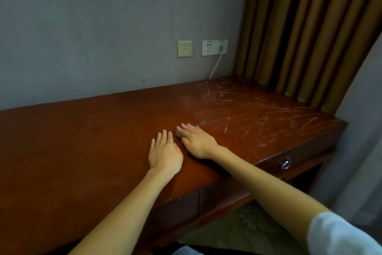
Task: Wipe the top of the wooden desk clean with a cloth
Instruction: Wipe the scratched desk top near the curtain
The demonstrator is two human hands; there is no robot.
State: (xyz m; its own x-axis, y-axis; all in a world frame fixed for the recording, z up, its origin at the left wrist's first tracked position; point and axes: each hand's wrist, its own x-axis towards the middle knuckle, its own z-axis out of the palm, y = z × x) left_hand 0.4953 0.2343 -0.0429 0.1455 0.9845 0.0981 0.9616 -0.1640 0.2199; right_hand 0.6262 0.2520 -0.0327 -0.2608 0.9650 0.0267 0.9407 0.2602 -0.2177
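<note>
Two hands flat on wooden desk (82,141), head view. Right hand (197,141), fingers straight, presses small pale cloth (179,133), mostly hidden under fingertips. Left hand (164,152) just beside it, flat, holding nothing. Cloth likely soft, light; press from above. White smears (248,110) lie beyond grip, toward curtain (299,27). Room to sweep there; front edge near wrists.

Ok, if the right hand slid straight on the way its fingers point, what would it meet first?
Nothing on the red-brown wooden desk top: the right hand looks set to clear the left hand and reach the grey wall at the back edge.
</note>
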